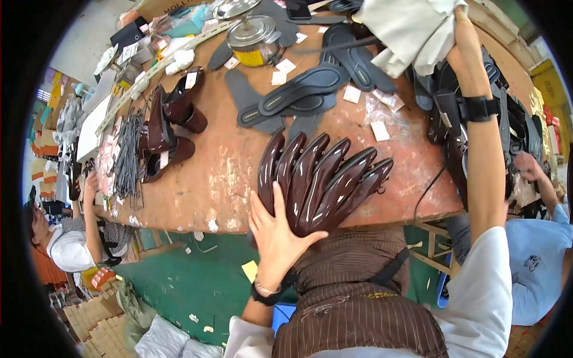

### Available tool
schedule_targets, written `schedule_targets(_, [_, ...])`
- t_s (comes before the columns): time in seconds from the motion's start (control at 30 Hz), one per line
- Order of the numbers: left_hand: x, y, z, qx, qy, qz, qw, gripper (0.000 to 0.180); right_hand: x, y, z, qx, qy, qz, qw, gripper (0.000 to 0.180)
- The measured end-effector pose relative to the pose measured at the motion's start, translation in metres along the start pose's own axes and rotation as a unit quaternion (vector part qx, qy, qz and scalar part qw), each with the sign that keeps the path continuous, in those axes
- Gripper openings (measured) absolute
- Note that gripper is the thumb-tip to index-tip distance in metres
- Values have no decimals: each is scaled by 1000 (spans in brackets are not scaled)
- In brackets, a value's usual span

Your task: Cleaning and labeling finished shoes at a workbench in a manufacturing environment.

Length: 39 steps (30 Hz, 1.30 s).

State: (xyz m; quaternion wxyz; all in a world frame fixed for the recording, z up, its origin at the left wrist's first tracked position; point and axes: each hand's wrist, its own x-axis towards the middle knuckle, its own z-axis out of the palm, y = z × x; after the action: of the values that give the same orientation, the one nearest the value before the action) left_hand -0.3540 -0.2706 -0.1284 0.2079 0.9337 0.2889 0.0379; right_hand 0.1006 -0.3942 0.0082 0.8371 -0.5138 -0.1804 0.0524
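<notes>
Several glossy dark brown shoes (319, 185) lie side by side in a fan at the table's near edge. My left hand (278, 235) rests on their near ends at the left, fingers and thumb spread apart. My right arm reaches far to the upper right. There my right hand (463, 40), partly cut off from sight by the cloth, is closed on a crumpled white cloth (412, 36) held over the far part of the table. Dark grey insoles (304, 89) lie in a loose pile beyond the fanned shoes.
Finished-looking brown heeled shoes (170, 128) stand at the left beside a bundle of thin dark rods (128, 155). A lidded glass jar (253, 42) is at the back. More dark shoes (450, 119) crowd the right. Other people (71, 238) work at both sides.
</notes>
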Motion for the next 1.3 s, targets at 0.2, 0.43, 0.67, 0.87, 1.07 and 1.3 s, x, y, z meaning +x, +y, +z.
schedule_targets(0.2, [75,33,-71,-103,45,169,979,123,-43,-24,26,156,-197,82,964,49])
schedule_targets(0.43, [226,114,-16,-308,-86,341,884,69,-79,-33,10,248,-468,147,835,38])
schedule_targets(0.67, [188,77,-42,-32,34,314,948,57,-202,-36,-68,-55,-175,90,979,39])
schedule_targets(0.87, [71,-54,-38,-174,101,-22,979,63,-282,59,35,-394,-37,-34,918,44])
schedule_targets(1.07, [-4,-75,15,-286,13,-49,957,63,-308,122,40,-617,-174,-156,751,54])
schedule_targets(1.3, [17,-65,-11,-547,-102,-70,828,91,-410,113,77,-208,-603,41,769,50])
